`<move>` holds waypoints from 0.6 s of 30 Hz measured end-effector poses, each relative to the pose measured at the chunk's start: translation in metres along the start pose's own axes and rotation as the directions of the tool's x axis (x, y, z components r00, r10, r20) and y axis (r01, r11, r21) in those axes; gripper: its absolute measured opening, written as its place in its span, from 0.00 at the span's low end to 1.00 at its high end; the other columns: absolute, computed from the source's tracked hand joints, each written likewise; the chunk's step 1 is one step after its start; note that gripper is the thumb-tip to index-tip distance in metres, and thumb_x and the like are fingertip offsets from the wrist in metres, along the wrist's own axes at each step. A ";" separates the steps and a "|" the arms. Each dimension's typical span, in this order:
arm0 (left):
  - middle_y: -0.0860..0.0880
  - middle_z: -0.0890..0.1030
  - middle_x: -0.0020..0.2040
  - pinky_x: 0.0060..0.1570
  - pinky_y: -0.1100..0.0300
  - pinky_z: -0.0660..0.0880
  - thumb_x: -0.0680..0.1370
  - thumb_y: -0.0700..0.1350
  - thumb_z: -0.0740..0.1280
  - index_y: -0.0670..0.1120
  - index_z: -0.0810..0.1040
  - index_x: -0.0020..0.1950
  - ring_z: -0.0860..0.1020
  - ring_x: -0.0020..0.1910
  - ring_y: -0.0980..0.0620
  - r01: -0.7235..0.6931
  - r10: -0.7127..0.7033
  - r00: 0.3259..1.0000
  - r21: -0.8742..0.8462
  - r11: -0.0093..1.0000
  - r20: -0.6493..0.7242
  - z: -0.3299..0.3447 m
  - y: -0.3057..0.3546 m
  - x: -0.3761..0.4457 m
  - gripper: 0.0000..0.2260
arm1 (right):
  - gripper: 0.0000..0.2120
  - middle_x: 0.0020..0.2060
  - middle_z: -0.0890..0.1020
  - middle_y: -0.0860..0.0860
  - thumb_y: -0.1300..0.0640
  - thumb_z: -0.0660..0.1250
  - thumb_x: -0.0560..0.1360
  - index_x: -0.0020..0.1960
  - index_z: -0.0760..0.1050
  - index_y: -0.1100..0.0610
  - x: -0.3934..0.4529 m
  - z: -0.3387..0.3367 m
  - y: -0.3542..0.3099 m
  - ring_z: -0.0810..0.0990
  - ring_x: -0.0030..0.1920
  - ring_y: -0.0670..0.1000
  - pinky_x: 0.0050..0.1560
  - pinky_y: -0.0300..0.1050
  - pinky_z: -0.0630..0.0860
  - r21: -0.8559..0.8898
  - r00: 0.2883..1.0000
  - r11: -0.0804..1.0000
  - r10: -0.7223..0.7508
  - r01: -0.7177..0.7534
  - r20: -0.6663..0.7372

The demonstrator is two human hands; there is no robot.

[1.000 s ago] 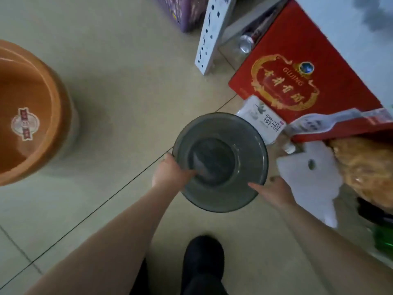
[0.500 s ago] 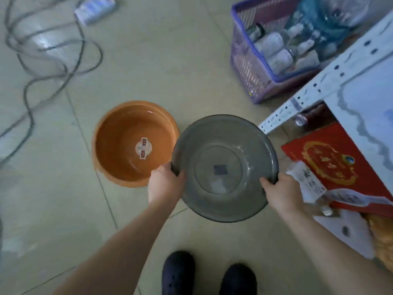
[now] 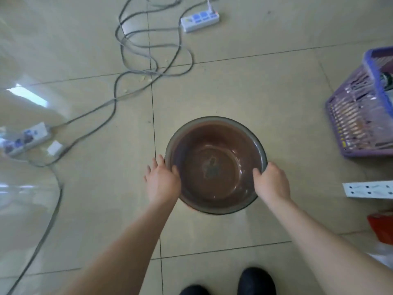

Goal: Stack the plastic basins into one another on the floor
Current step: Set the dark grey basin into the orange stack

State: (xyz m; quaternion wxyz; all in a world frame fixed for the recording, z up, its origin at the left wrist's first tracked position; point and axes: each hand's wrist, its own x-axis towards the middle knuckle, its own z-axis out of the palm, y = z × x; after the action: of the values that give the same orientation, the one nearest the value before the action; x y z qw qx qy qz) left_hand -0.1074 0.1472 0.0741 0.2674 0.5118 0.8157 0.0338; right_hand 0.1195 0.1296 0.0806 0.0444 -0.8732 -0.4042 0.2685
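A translucent grey basin (image 3: 212, 119) sits low over the floor tiles, straight ahead of my feet. Its inside looks brown because the orange basin (image 3: 214, 145) shows through it; the grey one lies nested in the orange one. My left hand (image 3: 162, 183) holds the grey rim at the near left, thumb over the edge and fingers spread along the outside. My right hand (image 3: 271, 182) grips the rim at the near right. The orange basin's own rim is hidden.
Grey cables (image 3: 136, 50) loop over the floor at the back left, with a white power strip (image 3: 200, 20) at the top and another (image 3: 27, 138) at the left. A purple basket (image 3: 361, 116) stands at the right, a white perforated rail (image 3: 370, 189) below it. My black shoes (image 3: 256, 281) are at the bottom.
Both hands carried the grey basin leftwards from beside the red box and lowered it into the orange basin. The view swung left, so the basket and rail now lie at the right edge.
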 end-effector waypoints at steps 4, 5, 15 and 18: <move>0.41 0.63 0.75 0.72 0.42 0.58 0.80 0.49 0.55 0.40 0.59 0.75 0.59 0.74 0.37 0.061 -0.061 0.998 -0.009 0.998 0.021 0.053 -0.013 0.029 0.25 | 0.18 0.60 0.76 0.63 0.54 0.62 0.77 0.61 0.72 0.66 0.041 0.043 0.006 0.74 0.62 0.62 0.61 0.52 0.71 -0.028 0.998 0.998 -0.052 0.051 -0.037; 0.42 0.60 0.77 0.73 0.42 0.56 0.80 0.49 0.55 0.40 0.57 0.76 0.56 0.75 0.38 0.071 -0.070 0.997 -0.025 0.997 0.025 0.065 -0.015 0.032 0.26 | 0.20 0.63 0.75 0.62 0.54 0.61 0.77 0.64 0.70 0.66 0.048 0.053 0.009 0.72 0.64 0.61 0.63 0.52 0.70 -0.049 0.997 0.997 -0.065 0.063 -0.039; 0.44 0.53 0.79 0.72 0.43 0.62 0.73 0.52 0.69 0.44 0.42 0.78 0.58 0.76 0.42 0.144 -0.142 0.990 -0.181 0.973 0.025 0.089 -0.028 0.033 0.45 | 0.47 0.75 0.59 0.58 0.48 0.71 0.71 0.77 0.45 0.61 0.055 0.066 0.023 0.64 0.73 0.58 0.66 0.52 0.68 0.010 0.995 0.996 -0.089 0.088 0.036; 0.42 0.60 0.76 0.68 0.43 0.68 0.68 0.52 0.75 0.46 0.46 0.78 0.64 0.73 0.40 0.387 -0.346 0.922 -0.353 0.852 0.175 0.069 -0.026 0.044 0.49 | 0.49 0.70 0.69 0.59 0.45 0.76 0.65 0.75 0.54 0.63 0.069 0.054 0.019 0.71 0.68 0.60 0.64 0.51 0.70 0.140 0.973 0.974 0.154 -0.179 0.172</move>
State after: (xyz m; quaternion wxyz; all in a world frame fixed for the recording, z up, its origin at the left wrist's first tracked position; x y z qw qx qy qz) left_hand -0.1106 0.1576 -0.0114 0.4055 0.2861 0.8608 0.1127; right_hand 0.1417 0.1601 -0.0004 0.0565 -0.8737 -0.3098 0.3708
